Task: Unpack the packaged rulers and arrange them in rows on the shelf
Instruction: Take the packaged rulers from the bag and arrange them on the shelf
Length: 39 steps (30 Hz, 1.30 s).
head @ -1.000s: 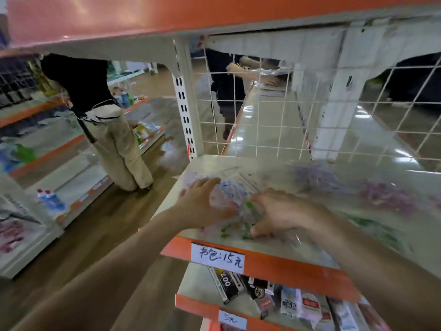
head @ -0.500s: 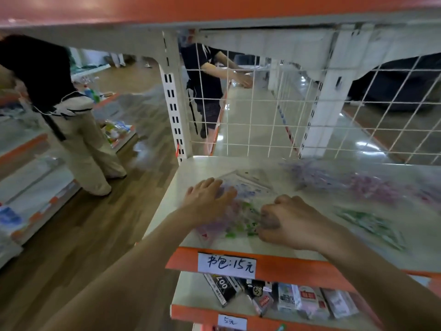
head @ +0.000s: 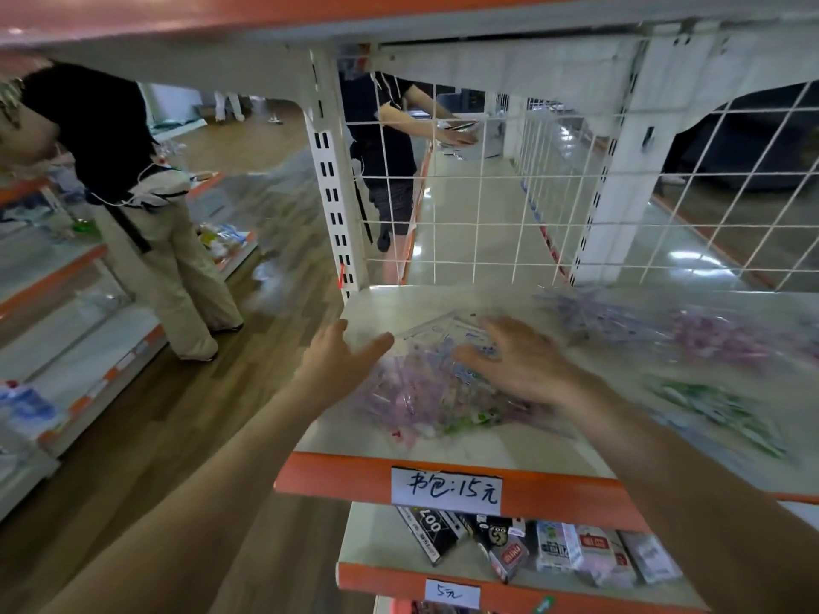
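Mid-frame, our left hand (head: 343, 363) and right hand (head: 520, 370) spread open and apart over the heap of clear-wrapped pastel plastic rulers (head: 421, 396) on the white, orange-edged shelf (head: 465, 449); light, thin and slippery, we judge, best pinched at packet edges.

Soft, even indoor light, fairly bright, with no hard shadows. Motion blur smears the left hand (head: 341, 365), the right hand (head: 514, 370) and the clear packets (head: 425, 392) beneath them. The price label (head: 445, 489) just below the hands reads sharp. Beyond them, white glare patches lie on the glossy floor (head: 691, 259). The upright post (head: 332, 192) above the left hand leans from wide-angle distortion.
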Tool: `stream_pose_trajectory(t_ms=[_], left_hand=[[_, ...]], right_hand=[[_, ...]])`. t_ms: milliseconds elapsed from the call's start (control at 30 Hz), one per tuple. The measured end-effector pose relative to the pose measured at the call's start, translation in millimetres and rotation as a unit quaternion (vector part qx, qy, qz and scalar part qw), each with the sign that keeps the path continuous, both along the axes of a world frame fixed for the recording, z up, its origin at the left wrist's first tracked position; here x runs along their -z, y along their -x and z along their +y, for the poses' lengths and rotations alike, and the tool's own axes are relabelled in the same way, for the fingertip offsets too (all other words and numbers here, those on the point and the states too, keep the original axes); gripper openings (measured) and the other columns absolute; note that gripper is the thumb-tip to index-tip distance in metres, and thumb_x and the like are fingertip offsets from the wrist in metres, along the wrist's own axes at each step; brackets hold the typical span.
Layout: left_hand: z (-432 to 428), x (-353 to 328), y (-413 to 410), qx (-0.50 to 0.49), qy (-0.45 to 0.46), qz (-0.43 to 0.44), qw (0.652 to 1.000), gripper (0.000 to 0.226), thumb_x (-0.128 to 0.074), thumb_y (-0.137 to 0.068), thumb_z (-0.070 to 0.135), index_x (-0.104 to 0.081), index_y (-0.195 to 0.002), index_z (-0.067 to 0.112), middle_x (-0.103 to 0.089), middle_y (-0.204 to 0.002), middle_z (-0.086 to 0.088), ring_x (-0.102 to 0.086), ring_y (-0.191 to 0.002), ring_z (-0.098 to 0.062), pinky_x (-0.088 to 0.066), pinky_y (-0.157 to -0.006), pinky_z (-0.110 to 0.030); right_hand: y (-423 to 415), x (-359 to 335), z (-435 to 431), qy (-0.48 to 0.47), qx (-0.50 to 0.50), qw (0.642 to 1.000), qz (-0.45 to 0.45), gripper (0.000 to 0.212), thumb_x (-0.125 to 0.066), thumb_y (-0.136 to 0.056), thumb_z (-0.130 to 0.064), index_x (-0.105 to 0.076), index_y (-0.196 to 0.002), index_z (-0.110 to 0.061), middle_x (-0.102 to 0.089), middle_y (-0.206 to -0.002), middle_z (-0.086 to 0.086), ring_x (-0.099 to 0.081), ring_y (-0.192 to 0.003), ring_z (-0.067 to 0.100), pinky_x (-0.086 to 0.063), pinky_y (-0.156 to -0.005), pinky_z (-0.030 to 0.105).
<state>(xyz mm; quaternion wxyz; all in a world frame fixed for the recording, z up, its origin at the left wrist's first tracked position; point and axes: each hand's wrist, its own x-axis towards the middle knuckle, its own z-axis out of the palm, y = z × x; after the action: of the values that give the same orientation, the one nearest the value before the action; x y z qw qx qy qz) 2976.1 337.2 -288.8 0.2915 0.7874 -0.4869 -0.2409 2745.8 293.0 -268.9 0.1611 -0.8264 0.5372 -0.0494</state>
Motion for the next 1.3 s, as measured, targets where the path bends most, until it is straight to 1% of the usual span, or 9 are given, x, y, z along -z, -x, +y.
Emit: stream_pose_trajectory(t_ms=[133, 333, 467, 600, 767, 933, 1033, 1167, 1300], left_hand=[[-5, 6, -11, -0.012, 0.002, 0.061, 0.998, 0.087, -0.063, -0.077, 0.062, -0.037, -0.143, 0.012, -0.043, -0.142, -0.011, -0.047, -0.124, -0.028, -0.044, -0.099, -0.042], [6, -4, 0, 0.149, 0.006, -0.062, 0.987, 0.099, -0.031, -0.064, 0.085, -0.046, -0.137, 0.019, -0.051, -0.138, -0.004, -0.047, -0.127, -0.022, -0.035, -0.107, -0.049], [30, -4, -2, 0.244, -0.018, -0.138, 0.960, 0.111, -0.030, -0.052, 0.092, -0.022, -0.149, 0.036, -0.021, -0.157, 0.011, -0.010, -0.146, -0.009, -0.007, -0.118, -0.047], [48, -9, -9, 0.300, -0.057, -0.155, 0.939, 0.123, -0.045, -0.045, 0.092, -0.006, -0.150, 0.040, -0.003, -0.159, 0.015, 0.004, -0.146, -0.005, -0.002, -0.121, -0.041], [41, -8, -6, 0.277, -0.031, -0.125, 0.952, 0.122, -0.057, -0.052, 0.086, -0.011, -0.152, 0.034, -0.007, -0.160, 0.007, -0.008, -0.146, -0.012, -0.016, -0.119, -0.037], [25, -3, 11, 0.275, 0.015, -0.112, 0.955, 0.093, -0.063, -0.075, 0.065, -0.023, -0.150, 0.027, -0.018, -0.158, 0.004, -0.019, -0.144, -0.014, -0.020, -0.118, -0.035], [20, -5, 8, 0.260, 0.031, -0.063, 0.963, 0.090, -0.063, -0.075, 0.061, -0.027, -0.148, 0.022, -0.025, -0.155, 0.002, -0.029, -0.140, -0.017, -0.030, -0.114, -0.039], [16, -11, -6, 0.206, 0.041, -0.078, 0.975, 0.089, -0.065, -0.077, 0.059, -0.030, -0.148, 0.017, -0.029, -0.153, 0.000, -0.035, -0.136, -0.020, -0.035, -0.109, -0.038], [15, -9, 13, 0.273, -0.014, -0.130, 0.953, 0.098, -0.055, -0.066, 0.080, -0.037, -0.143, 0.023, -0.036, -0.149, 0.000, -0.035, -0.137, -0.023, -0.032, -0.111, -0.043]], right_hand=[[-32, 18, 10, 0.041, -0.052, 0.997, 0.038, 0.074, -0.029, -0.087, -0.071, -0.027, -0.145, -0.025, -0.022, -0.155, 0.001, -0.019, -0.142, 0.020, -0.019, -0.112, 0.041], [-59, 10, 7, 0.057, -0.035, 0.997, 0.027, 0.063, -0.036, -0.089, -0.065, -0.037, -0.139, -0.026, -0.040, -0.144, 0.001, -0.035, -0.132, 0.024, -0.028, -0.106, 0.043], [-66, 10, -14, 0.051, -0.023, 0.998, 0.020, 0.041, -0.034, -0.094, -0.050, -0.048, -0.118, -0.020, -0.046, -0.128, 0.003, -0.036, -0.128, 0.023, -0.031, -0.099, 0.042], [-64, 17, -22, 0.022, -0.063, 0.997, 0.026, 0.028, -0.029, -0.096, -0.046, -0.044, -0.095, -0.023, -0.044, -0.107, -0.002, -0.043, -0.118, 0.020, -0.033, -0.090, 0.038], [-52, 15, 7, 0.034, -0.119, 0.992, 0.011, 0.042, -0.029, -0.102, -0.038, -0.050, -0.131, -0.017, -0.045, -0.138, 0.002, -0.037, -0.132, 0.021, -0.032, -0.105, 0.035], [-31, -17, 29, -0.096, -0.075, 0.990, -0.068, 0.046, -0.031, -0.101, -0.043, -0.045, -0.134, -0.015, -0.048, -0.137, 0.005, -0.047, -0.123, 0.021, -0.038, -0.102, 0.035], [5, -37, 41, -0.055, -0.005, 0.997, 0.045, 0.066, -0.035, -0.091, -0.061, -0.032, -0.141, -0.018, -0.039, -0.144, 0.006, -0.041, -0.129, 0.024, -0.037, -0.105, 0.041], [38, -48, 77, -0.063, -0.003, 0.976, 0.209, 0.066, -0.037, -0.082, -0.073, -0.045, -0.128, -0.026, -0.046, -0.129, -0.001, -0.048, -0.114, 0.018, -0.043, -0.093, 0.034], [21, -34, 83, -0.045, -0.019, 0.988, 0.144, 0.038, -0.055, -0.081, -0.058, -0.048, -0.101, -0.027, -0.043, -0.099, -0.003, -0.049, -0.089, 0.015, -0.044, -0.073, 0.031]])
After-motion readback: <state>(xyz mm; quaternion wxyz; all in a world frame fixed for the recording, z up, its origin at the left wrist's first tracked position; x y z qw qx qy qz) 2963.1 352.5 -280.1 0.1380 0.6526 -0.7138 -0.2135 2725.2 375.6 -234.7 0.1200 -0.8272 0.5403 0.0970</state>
